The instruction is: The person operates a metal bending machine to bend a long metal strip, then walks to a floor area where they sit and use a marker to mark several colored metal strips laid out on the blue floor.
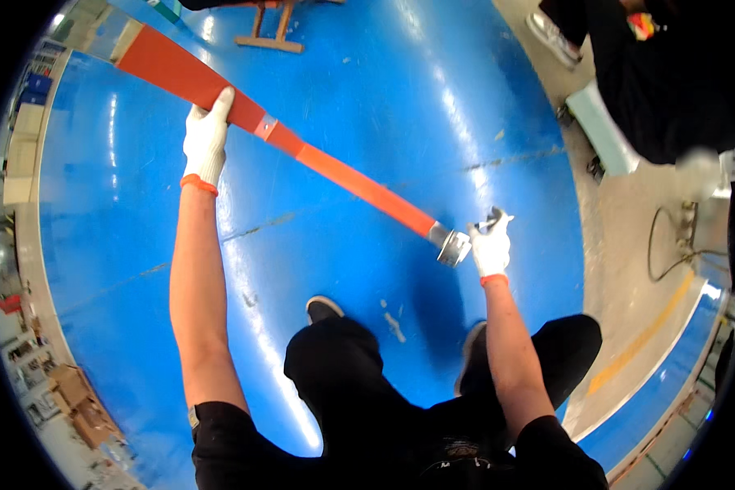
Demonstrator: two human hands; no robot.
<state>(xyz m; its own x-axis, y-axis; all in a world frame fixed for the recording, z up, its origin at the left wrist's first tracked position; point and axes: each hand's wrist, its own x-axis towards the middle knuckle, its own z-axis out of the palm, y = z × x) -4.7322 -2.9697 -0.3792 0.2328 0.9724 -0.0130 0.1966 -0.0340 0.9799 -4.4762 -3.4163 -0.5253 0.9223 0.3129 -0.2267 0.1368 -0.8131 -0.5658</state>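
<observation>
A long orange bar [359,186] with silver metal fittings runs from the upper left down toward the middle, held above a blue floor. My left hand [206,139], in a white glove with an orange cuff, rests on top of the bar near its wide upper part, beside a silver clamp [265,126]. My right hand [491,243], also gloved, is closed on a small metal piece right beside the bar's silver end fitting [451,244]. I cannot tell if that piece is joined to the fitting.
My black trousers and shoes [325,308] stand on the glossy blue floor [433,90]. Another person in black stands at the upper right by a pale cart [604,131]. A cable [670,245] lies on the grey floor; a wooden stand [269,37] sits at the top.
</observation>
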